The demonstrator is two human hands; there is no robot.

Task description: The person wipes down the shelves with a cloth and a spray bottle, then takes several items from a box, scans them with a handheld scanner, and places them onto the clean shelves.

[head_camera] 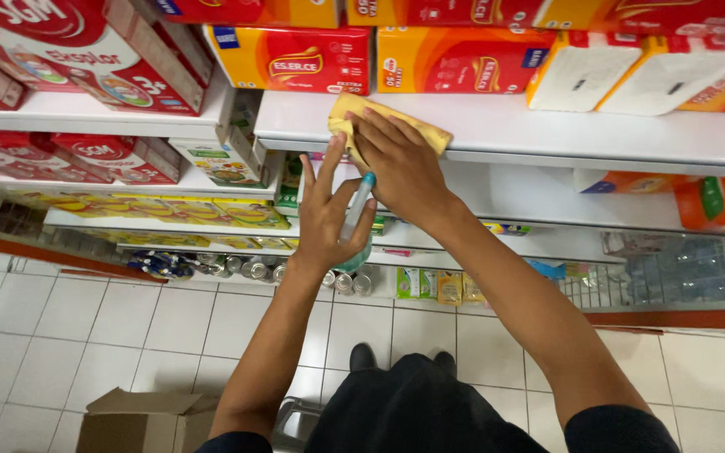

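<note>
My right hand (400, 164) presses a yellow cloth (430, 132) flat on the front edge of a white shelf (547, 134). My left hand (325, 214) is just below and to the left of it, fingers spread upward, with a slim spray bottle (356, 210) with a teal tip held against the palm. The two hands almost touch at the shelf edge.
Red and orange packs (295, 59) and white-ended packs (581, 71) stand at the back of the shelf. Red boxes (86, 50) fill the left shelves. Lower shelves hold yellow packets and cans (253, 268). An open cardboard box (144, 419) sits on the tiled floor.
</note>
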